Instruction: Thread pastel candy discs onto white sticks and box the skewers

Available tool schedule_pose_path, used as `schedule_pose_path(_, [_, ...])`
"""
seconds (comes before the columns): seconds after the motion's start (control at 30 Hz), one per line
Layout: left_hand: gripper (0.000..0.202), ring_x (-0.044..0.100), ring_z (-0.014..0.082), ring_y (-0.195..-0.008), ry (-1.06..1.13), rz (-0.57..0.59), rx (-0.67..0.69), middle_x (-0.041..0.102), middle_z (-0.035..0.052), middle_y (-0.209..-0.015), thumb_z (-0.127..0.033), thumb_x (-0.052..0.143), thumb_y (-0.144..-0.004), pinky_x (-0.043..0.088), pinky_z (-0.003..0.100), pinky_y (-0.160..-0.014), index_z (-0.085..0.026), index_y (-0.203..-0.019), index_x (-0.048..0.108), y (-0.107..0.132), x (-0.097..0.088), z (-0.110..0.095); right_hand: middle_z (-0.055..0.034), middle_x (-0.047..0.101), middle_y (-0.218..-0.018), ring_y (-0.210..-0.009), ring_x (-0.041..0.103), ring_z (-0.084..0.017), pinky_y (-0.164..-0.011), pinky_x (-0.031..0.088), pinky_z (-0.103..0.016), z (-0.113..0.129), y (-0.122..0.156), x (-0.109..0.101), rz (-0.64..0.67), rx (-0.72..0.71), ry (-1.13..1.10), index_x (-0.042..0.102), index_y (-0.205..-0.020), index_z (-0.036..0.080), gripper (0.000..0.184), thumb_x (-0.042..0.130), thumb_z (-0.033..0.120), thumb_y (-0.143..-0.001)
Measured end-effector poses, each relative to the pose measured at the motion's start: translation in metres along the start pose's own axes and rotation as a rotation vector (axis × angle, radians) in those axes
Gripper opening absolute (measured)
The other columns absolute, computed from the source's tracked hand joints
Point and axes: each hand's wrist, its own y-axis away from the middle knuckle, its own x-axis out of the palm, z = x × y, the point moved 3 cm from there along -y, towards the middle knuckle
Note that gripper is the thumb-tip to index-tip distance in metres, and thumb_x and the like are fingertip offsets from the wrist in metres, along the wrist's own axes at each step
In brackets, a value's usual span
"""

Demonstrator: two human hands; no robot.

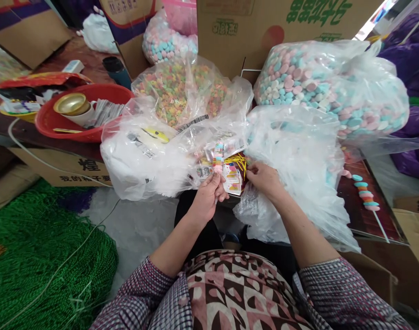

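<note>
My left hand [209,195] is closed around the lower end of a candy skewer [218,155], its pastel pieces upright in a clear wrapper. To its right, my right hand [262,176] has its fingers pinched together beside a small pile of yellow twist ties [237,160]; whatever is between those fingertips is too small to make out. Small printed cards [234,185] lie between the two hands. Crumpled clear plastic bags [292,151] spread out by my right hand, and more clear packaging [151,160] bunches up on the left.
Another marshmallow skewer [366,196] lies at the table's right. Behind are a bag of marshmallows [299,87], a bag of ring-shaped candies [182,87] and a cardboard box [250,32]. A red basin [46,121] holds bowls at left; green cord [51,256] is piled below.
</note>
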Motion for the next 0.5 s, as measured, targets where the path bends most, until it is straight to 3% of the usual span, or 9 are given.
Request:
schedule_pose_path(0.1, [0.041, 0.039, 0.0044, -0.036, -0.008, -0.007, 0.015, 0.035, -0.0124, -0.042, -0.053, 0.075, -0.078, 0.048, 0.022, -0.051, -0.017, -0.077, 0.056, 0.001, 0.001, 0.000, -0.0171, 0.072, -0.108, -0.098, 0.067, -0.030, -0.082, 0.047, -0.037, 0.013, 0.004, 0.003, 0.012, -0.017, 0.086, 0.068, -0.108, 0.015, 0.027, 0.055, 0.024, -0.086])
schedule_pose_path(0.17, [0.040, 0.038, 0.0044, -0.036, -0.014, -0.015, 0.017, 0.035, -0.0123, -0.042, -0.053, 0.074, -0.079, 0.048, 0.022, -0.051, -0.017, -0.076, 0.056, 0.002, 0.001, 0.000, -0.0201, 0.071, -0.109, -0.100, 0.067, -0.031, -0.084, 0.047, -0.039, 0.018, 0.003, 0.005, 0.015, 0.002, 0.120, 0.068, -0.112, 0.013, 0.031, 0.052, 0.018, -0.087])
schedule_pose_path(0.23, [0.040, 0.038, 0.0045, -0.035, -0.017, -0.022, 0.014, 0.034, -0.0123, -0.041, -0.053, 0.073, -0.079, 0.047, 0.022, -0.052, -0.017, -0.076, 0.056, 0.003, 0.000, 0.000, -0.0200, 0.072, -0.102, -0.098, 0.067, -0.032, -0.084, 0.047, -0.039, 0.018, -0.001, 0.006, 0.020, 0.018, 0.100, 0.070, -0.105, 0.013, 0.027, 0.053, 0.014, -0.084])
schedule_pose_path(0.37, [0.039, 0.038, 0.0048, -0.036, -0.008, -0.011, 0.012, 0.034, -0.0120, -0.042, -0.053, 0.073, -0.079, 0.048, 0.022, -0.053, -0.017, -0.077, 0.056, 0.004, -0.003, 0.000, -0.0115, 0.073, -0.081, -0.086, 0.069, -0.029, -0.079, 0.048, -0.036, 0.006, -0.006, 0.001, 0.027, 0.026, -0.033, 0.068, -0.075, 0.018, 0.011, 0.057, 0.016, -0.077])
schedule_pose_path(0.5, [0.039, 0.038, 0.0047, -0.036, -0.007, -0.008, 0.005, 0.034, -0.0121, -0.042, -0.053, 0.073, -0.079, 0.048, 0.022, -0.053, -0.018, -0.077, 0.056, 0.004, -0.003, 0.001, -0.0025, 0.071, -0.067, -0.066, 0.066, -0.019, -0.065, 0.048, -0.028, -0.011, -0.002, -0.002, 0.021, 0.041, -0.264, 0.059, -0.072, 0.021, 0.008, 0.052, 0.022, -0.076])
